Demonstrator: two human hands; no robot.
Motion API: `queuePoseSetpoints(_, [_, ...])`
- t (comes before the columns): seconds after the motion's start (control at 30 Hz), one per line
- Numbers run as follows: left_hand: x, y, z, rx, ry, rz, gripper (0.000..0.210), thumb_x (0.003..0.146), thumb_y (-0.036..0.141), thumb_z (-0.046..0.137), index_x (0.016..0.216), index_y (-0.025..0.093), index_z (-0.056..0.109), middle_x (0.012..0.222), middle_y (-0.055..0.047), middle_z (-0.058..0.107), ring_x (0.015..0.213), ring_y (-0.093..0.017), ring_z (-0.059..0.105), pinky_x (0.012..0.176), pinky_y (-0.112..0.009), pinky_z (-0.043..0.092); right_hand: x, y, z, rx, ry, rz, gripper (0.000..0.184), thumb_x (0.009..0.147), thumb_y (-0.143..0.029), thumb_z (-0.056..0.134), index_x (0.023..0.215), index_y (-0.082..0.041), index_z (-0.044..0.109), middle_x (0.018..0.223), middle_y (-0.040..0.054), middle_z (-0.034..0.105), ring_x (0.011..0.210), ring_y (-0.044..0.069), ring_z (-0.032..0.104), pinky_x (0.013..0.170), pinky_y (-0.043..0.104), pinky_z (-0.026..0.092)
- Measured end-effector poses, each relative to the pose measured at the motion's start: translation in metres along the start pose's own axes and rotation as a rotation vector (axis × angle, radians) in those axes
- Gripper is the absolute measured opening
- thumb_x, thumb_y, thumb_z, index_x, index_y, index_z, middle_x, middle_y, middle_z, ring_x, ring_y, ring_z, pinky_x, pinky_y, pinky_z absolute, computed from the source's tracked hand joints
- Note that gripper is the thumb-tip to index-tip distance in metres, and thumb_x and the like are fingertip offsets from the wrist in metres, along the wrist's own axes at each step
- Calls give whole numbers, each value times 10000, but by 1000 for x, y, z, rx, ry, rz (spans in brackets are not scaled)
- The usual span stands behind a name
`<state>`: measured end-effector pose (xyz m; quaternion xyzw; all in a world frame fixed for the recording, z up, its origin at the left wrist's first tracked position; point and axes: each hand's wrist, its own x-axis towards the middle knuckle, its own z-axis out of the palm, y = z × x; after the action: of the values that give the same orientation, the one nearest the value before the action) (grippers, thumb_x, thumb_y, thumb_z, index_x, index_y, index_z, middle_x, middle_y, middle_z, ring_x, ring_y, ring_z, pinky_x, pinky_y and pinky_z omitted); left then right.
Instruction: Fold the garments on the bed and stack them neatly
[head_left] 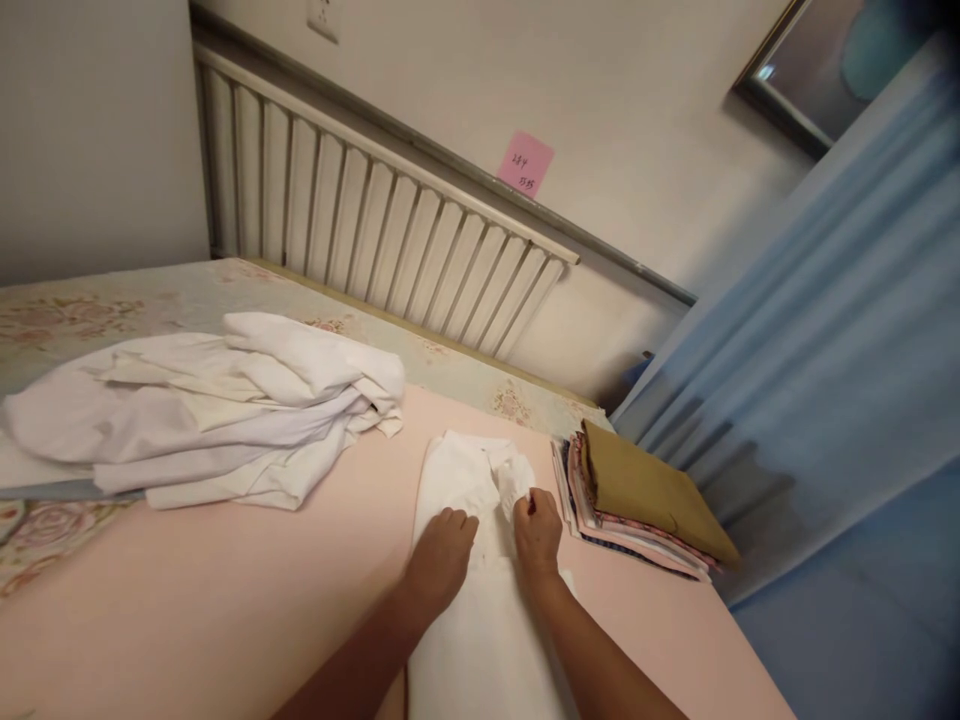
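A white garment [480,610], long and narrow as it lies folded, is spread on the pink cloth in front of me. It looks like a shirt or coat, though its exact kind is unclear. My right hand [538,530] is closed on a bunched, raised part near its far right edge. On the left side of the garment, my left hand [442,560] has its fingers curled down against the fabric, pinching it; the fingertips are partly hidden. Both forearms reach in from the bottom of the view.
A loose heap of white clothes [225,400] lies to the left. To the right stands a stack of folded fabrics [652,500], olive-brown on top. Pink cloth [300,590] covers the flowered surface [517,400]. Behind are a radiator [375,220] and a blue curtain [810,300].
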<state>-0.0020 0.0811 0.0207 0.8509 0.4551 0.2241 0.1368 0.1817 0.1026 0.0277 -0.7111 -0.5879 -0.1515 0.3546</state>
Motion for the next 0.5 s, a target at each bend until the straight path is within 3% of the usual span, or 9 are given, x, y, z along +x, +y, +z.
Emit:
queuePoseSetpoints(0.3, [0, -1, 4, 14, 15, 9, 259, 899, 83, 379, 1015, 197, 580, 986, -62, 606, 949, -224, 526, 846, -371, 413, -9, -6, 0, 52, -91, -261, 168, 872, -160, 431, 882, -196, 595, 744, 30, 561, 739, 202, 490, 693, 317, 400])
queuePoseSetpoints(0.5, [1, -2, 6, 30, 18, 7, 243, 904, 93, 384, 1003, 194, 581, 987, -65, 609, 949, -225, 529, 856, -380, 413, -13, -19, 0, 134, -132, -379, 228, 869, -94, 425, 973, -176, 610, 850, 68, 598, 837, 222, 498, 760, 353, 439])
